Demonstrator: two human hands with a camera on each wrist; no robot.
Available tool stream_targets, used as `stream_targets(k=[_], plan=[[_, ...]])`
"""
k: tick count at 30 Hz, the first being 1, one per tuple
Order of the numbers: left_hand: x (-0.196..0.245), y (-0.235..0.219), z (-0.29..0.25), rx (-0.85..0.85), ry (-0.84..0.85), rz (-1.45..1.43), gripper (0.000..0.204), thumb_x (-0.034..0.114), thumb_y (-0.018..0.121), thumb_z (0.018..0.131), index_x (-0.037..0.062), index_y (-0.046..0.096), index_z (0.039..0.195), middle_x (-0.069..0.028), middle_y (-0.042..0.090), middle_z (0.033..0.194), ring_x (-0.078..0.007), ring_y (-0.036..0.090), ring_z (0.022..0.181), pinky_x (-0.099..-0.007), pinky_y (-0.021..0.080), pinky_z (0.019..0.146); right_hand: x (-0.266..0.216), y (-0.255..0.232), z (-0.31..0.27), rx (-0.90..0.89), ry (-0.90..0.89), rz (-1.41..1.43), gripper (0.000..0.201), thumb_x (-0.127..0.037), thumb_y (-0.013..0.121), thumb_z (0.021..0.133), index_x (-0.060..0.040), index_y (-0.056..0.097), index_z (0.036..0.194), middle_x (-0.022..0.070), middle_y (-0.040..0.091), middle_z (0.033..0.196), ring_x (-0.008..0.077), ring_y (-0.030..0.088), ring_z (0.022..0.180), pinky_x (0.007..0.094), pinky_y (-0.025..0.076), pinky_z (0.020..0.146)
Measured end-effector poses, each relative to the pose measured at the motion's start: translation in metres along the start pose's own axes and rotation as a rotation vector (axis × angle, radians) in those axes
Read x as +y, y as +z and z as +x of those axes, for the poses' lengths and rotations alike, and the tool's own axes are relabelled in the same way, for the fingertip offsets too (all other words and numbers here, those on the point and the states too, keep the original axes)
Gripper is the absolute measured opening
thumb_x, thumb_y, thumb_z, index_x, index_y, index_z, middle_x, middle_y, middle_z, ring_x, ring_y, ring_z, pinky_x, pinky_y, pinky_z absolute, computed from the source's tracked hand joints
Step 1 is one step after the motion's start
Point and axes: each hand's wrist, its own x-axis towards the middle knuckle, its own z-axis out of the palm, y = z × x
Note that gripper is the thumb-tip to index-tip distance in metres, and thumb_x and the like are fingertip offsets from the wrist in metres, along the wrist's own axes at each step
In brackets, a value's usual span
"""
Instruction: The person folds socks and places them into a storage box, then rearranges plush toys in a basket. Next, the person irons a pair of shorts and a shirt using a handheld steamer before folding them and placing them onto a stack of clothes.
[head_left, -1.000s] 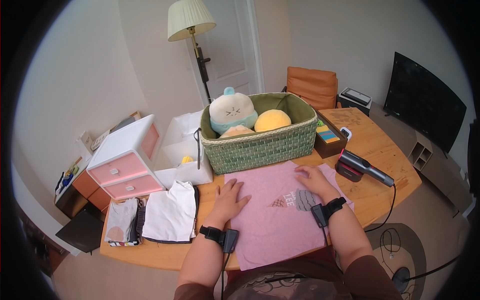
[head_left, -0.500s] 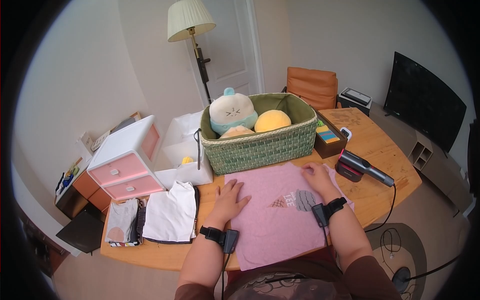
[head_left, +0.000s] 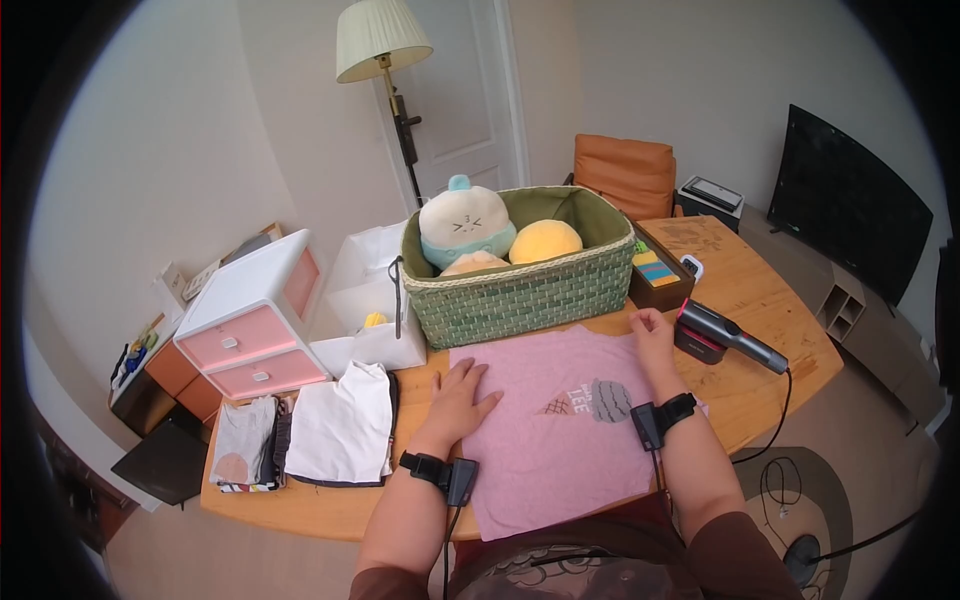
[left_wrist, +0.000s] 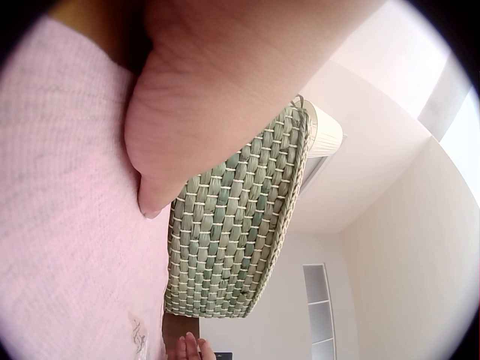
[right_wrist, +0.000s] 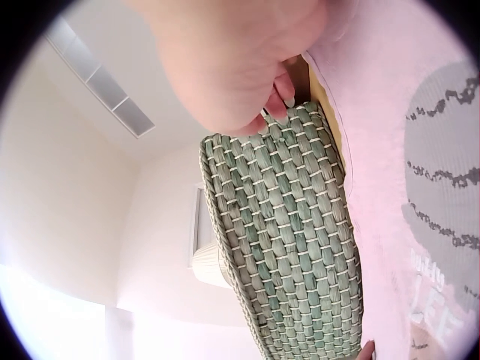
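Observation:
A pink T-shirt (head_left: 560, 450) with an ice-cream print lies spread on the wooden table. My left hand (head_left: 462, 400) rests on its left edge, fingers extended and thumb spread. Over the shirt's far right part is my right hand (head_left: 655, 343), its fingers loosely bent with nothing between them. In the right wrist view, the bent fingers (right_wrist: 276, 101) show in front of the woven basket (right_wrist: 289, 240). A dark grey handheld garment steamer (head_left: 735, 335) with a pink rim and a cord stands just right of that hand.
Plush toys fill the green basket (head_left: 520, 310) behind the shirt. Folded clothes (head_left: 340, 430) lie to the left, in front of a pink-and-white drawer unit (head_left: 250, 330) and a white bin (head_left: 395, 345). A brown box (head_left: 655, 292) stands beside the basket; the steamer's cord (head_left: 778, 425) drops off the right edge.
My right hand has slid rightward and slightly away from me across the shirt, toward the steamer, its fingers bending in more. The left hand has stayed in place.

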Motion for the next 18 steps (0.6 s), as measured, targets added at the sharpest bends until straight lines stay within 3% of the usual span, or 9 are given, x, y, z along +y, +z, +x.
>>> stream_targets(k=[5, 7, 8, 9, 11, 15, 18], plan=[[0.003, 0.0, 0.0, 0.002, 0.016, -0.025, 0.06, 0.045, 0.063, 0.089, 0.0103, 0.052, 0.136, -0.0179, 0.043, 0.147, -0.0328, 0.036, 0.139, -0.0582, 0.015, 0.115, -0.002, -0.009, 0.007, 0.114, -0.05, 0.167, 0.009, -0.01, 0.064, 0.093, -0.0015, 0.065, 0.094, 0.0014, 0.067, 0.086, 0.0067, 0.059, 0.08, 0.0225, 0.048, 0.073], [0.003, -0.002, 0.0, 0.014, 0.002, -0.029, 0.06, 0.045, 0.063, 0.088, 0.01, 0.053, 0.136, -0.0178, 0.043, 0.147, -0.0327, 0.036, 0.139, -0.0582, 0.015, 0.115, -0.01, -0.01, 0.009, 0.122, 0.05, 0.365, 0.007, -0.009, 0.065, 0.092, -0.0018, 0.066, 0.094, 0.0018, 0.067, 0.087, 0.0073, 0.06, 0.081, 0.0211, 0.047, 0.074], [0.001, 0.0, 0.0, 0.016, 0.003, -0.031, 0.06, 0.044, 0.064, 0.088, 0.0099, 0.053, 0.136, -0.0177, 0.043, 0.146, -0.0326, 0.036, 0.14, -0.0586, 0.015, 0.115, -0.021, -0.014, 0.008, 0.108, 0.148, 0.496, 0.011, -0.012, 0.065, 0.092, -0.0028, 0.065, 0.097, 0.0025, 0.067, 0.088, 0.0108, 0.061, 0.082, 0.0246, 0.047, 0.079], [0.001, 0.0, 0.001, 0.014, 0.012, -0.035, 0.06, 0.044, 0.064, 0.088, 0.0099, 0.053, 0.136, -0.0177, 0.043, 0.146, -0.0326, 0.036, 0.14, -0.0586, 0.015, 0.115, -0.04, -0.019, 0.003, 0.115, 0.144, 0.492, 0.011, -0.012, 0.065, 0.092, -0.0028, 0.065, 0.097, 0.0025, 0.067, 0.088, 0.0108, 0.061, 0.082, 0.0246, 0.047, 0.079], [0.001, 0.001, 0.001, 0.019, 0.001, -0.028, 0.06, 0.044, 0.064, 0.088, 0.0098, 0.053, 0.135, -0.0178, 0.043, 0.146, -0.0326, 0.036, 0.14, -0.0588, 0.014, 0.115, -0.074, -0.03, -0.006, 0.055, 0.496, 0.811, 0.016, -0.017, 0.065, 0.092, -0.0053, 0.06, 0.102, 0.0059, 0.067, 0.097, 0.016, 0.061, 0.089, 0.0305, 0.046, 0.085], [0.001, 0.0, 0.001, 0.022, 0.005, -0.036, 0.06, 0.045, 0.064, 0.088, 0.0097, 0.053, 0.136, -0.0178, 0.043, 0.147, -0.0325, 0.036, 0.14, -0.059, 0.014, 0.115, -0.082, -0.055, -0.019, 0.005, 0.63, 0.96, 0.024, -0.022, 0.067, 0.09, -0.0087, 0.056, 0.107, 0.0105, 0.062, 0.109, 0.0211, 0.058, 0.098, 0.0352, 0.044, 0.089], [0.002, -0.002, 0.001, 0.003, -0.002, -0.029, 0.06, 0.044, 0.063, 0.089, 0.0099, 0.051, 0.137, -0.0176, 0.042, 0.147, -0.0332, 0.036, 0.14, -0.056, 0.015, 0.116, -0.064, -0.085, -0.031, 0.135, 0.679, 1.096, 0.038, -0.026, 0.071, 0.086, -0.0079, 0.051, 0.113, 0.013, 0.054, 0.11, 0.0241, 0.056, 0.102, 0.0363, 0.044, 0.089]])
